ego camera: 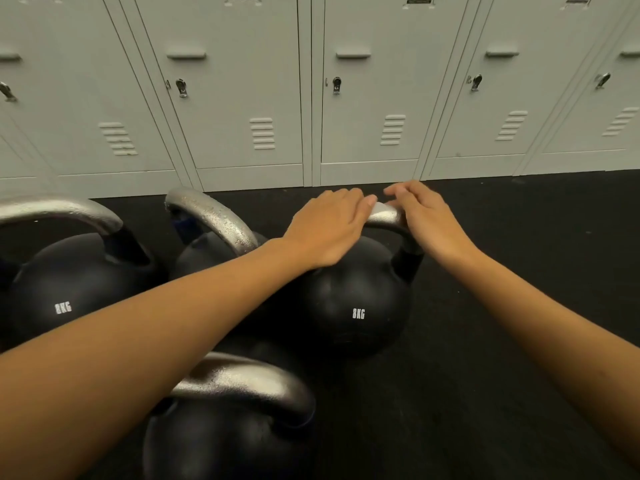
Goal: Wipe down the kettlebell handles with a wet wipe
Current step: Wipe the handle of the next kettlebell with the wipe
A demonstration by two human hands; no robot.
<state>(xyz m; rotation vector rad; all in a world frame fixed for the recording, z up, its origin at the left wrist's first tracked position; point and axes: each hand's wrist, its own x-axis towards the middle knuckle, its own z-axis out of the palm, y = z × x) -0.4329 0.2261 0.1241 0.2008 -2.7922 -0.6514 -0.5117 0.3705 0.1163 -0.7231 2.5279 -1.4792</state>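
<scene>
Both hands on handle (silver)

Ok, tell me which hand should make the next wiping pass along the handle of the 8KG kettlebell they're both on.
Probably the right hand: its fingers rest on the white wipe at the top of the handle. The left hand lies flat over the handle's other end, seemingly steadying the kettlebell.
</scene>
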